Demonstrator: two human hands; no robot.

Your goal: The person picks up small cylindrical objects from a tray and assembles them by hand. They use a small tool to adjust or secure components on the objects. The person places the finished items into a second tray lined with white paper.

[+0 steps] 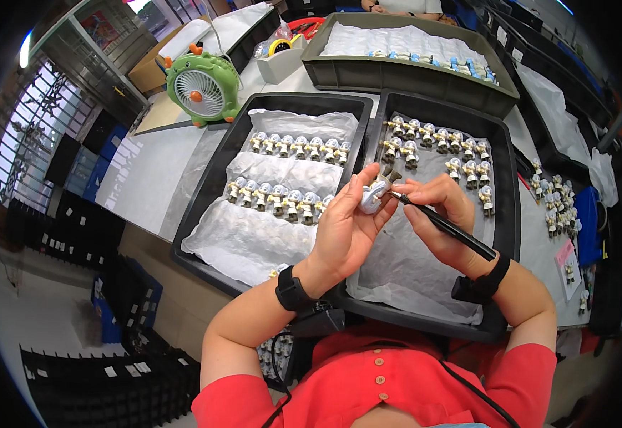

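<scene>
Between the thumb and fingers of my left hand (348,232) is a small figurine (373,197) with a pale grey-white head, tipped so its dark feet point up and away. My right hand (443,214) grips a slim black pen-like tool (450,228), its tip touching or very near the figurine; the exact contact is too small to tell. Both hands are over the right black tray (508,214), lined with white paper, where several similar figurines (441,139) lie in rows at the far end. The left black tray (214,185) holds two more rows of figurines (276,200) on folded paper.
A green fan (202,87) stands at the far left of the table. Behind the trays is an olive bin (411,77) with blue-and-white figurines. More figurines (559,207) cluster on the right, beside a blue container (588,225). Another person's arms (403,8) show at the far edge.
</scene>
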